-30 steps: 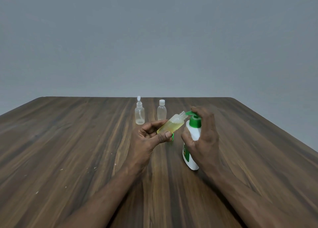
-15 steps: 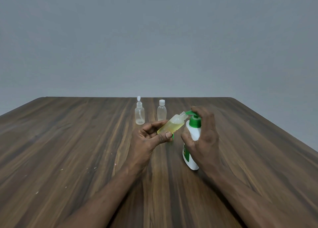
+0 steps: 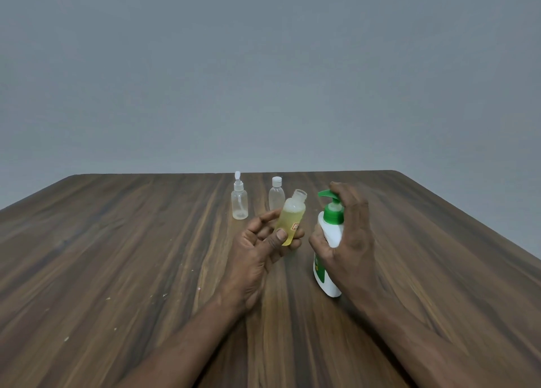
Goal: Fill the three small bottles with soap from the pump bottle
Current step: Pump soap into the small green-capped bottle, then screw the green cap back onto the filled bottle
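Half-hidden pump bottle (image 3: 332, 232) sits in right fingers (image 3: 341, 189); left fingers (image 3: 265, 216) pinch small bottle (image 3: 291, 218).

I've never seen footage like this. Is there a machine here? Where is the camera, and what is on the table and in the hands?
No machine here: these are a person's bare hands, filmed by one camera worn on the head, looking forward and down. At the back of the wooden table stand two clear little bottles, a spray bottle and a capped bottle. The left hand holds a third small bottle, uncapped and tilted, with yellowish liquid inside. The right hand grips the white pump bottle, a finger resting on its green pump head.
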`<move>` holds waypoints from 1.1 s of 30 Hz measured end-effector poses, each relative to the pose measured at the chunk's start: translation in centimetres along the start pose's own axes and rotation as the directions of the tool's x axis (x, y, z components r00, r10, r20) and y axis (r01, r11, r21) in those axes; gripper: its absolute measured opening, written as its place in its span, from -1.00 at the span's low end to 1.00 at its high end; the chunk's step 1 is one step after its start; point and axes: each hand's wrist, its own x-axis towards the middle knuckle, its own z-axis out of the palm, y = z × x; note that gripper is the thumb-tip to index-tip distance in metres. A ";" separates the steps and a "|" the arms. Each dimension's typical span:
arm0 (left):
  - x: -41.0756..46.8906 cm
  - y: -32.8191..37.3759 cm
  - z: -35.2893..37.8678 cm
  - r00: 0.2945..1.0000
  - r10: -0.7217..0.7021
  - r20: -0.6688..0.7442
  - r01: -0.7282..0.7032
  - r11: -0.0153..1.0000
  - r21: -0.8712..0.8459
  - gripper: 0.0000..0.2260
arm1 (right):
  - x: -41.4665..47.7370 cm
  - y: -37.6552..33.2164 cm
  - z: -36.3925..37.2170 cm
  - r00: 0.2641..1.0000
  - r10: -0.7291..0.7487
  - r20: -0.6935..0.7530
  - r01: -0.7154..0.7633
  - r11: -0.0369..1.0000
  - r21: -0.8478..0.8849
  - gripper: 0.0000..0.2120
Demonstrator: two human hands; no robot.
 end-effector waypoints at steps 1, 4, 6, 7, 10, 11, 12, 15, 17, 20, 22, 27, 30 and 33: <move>0.0 0.0 0.1 1.000 -0.010 -0.002 0.009 0.999 -0.044 -0.65 | 0.0 0.0 0.0 1.000 -0.001 -0.001 0.001 1.000 0.004 -0.32; 0.2 0.1 -0.1 1.000 -0.020 -0.016 0.018 0.992 -0.122 -0.63 | -0.1 -0.1 0.0 1.000 0.014 0.000 -0.014 1.000 0.022 -0.32; 0.4 0.2 -0.3 1.000 -0.017 -0.015 0.015 0.989 -0.150 -0.62 | -0.1 -0.2 0.0 0.999 0.032 0.005 -0.033 0.999 0.037 -0.30; 0.5 0.3 -0.4 1.000 -0.017 -0.025 0.013 0.988 -0.152 -0.61 | -0.1 -0.3 0.0 0.999 0.036 0.007 -0.036 0.998 0.042 -0.30; 0.8 0.2 -0.7 0.999 -0.012 -0.050 0.005 0.992 -0.129 -0.62 | 0.0 -0.3 0.0 0.999 0.029 0.013 -0.030 0.999 0.033 -0.30; 0.8 0.2 -0.8 0.999 -0.008 -0.051 0.002 0.993 -0.122 -0.62 | 0.0 -0.2 0.0 1.000 0.027 0.012 -0.027 0.999 0.029 -0.29; 1.0 0.1 -0.9 0.999 0.001 -0.052 -0.007 0.993 -0.115 -0.58 | -0.1 -0.3 0.0 1.000 0.025 0.010 -0.025 0.999 0.027 -0.28; 1.1 0.0 -1.1 0.998 0.015 -0.064 -0.022 0.994 -0.104 -0.36 | -0.2 -0.1 -0.1 1.000 0.028 0.009 -0.028 0.999 0.034 -0.24; 1.2 -0.1 -1.2 0.996 0.028 -0.079 -0.033 0.997 -0.064 -0.51 | -0.4 0.0 -0.1 0.998 0.057 0.010 -0.058 0.997 0.045 -0.22; 1.4 -0.4 -1.5 0.996 0.044 -0.075 -0.043 0.999 0.010 -0.67 | -0.8 0.3 -0.1 0.994 0.106 0.006 -0.106 0.994 0.029 -0.20; 1.4 -0.4 -1.7 0.996 0.051 -0.076 -0.048 0.998 0.036 -0.70 | -1.1 0.1 -0.1 0.987 0.161 0.004 -0.161 0.986 0.045 -0.19; 1.3 0.2 -2.2 0.994 0.070 -0.088 -0.059 0.991 0.119 -0.67 | -1.9 0.0 -0.1 0.954 0.298 0.036 -0.300 0.951 0.071 -0.20; 1.2 0.6 -2.5 0.991 0.093 -0.091 -0.078 0.984 0.161 -0.56 | -2.0 0.6 -0.3 0.949 0.311 0.054 -0.313 0.949 0.038 -0.27; 1.2 0.8 -2.7 0.992 0.107 -0.069 -0.093 0.979 0.180 -0.46 | -1.5 1.4 -0.5 0.936 0.351 0.019 -0.351 0.936 0.030 -0.31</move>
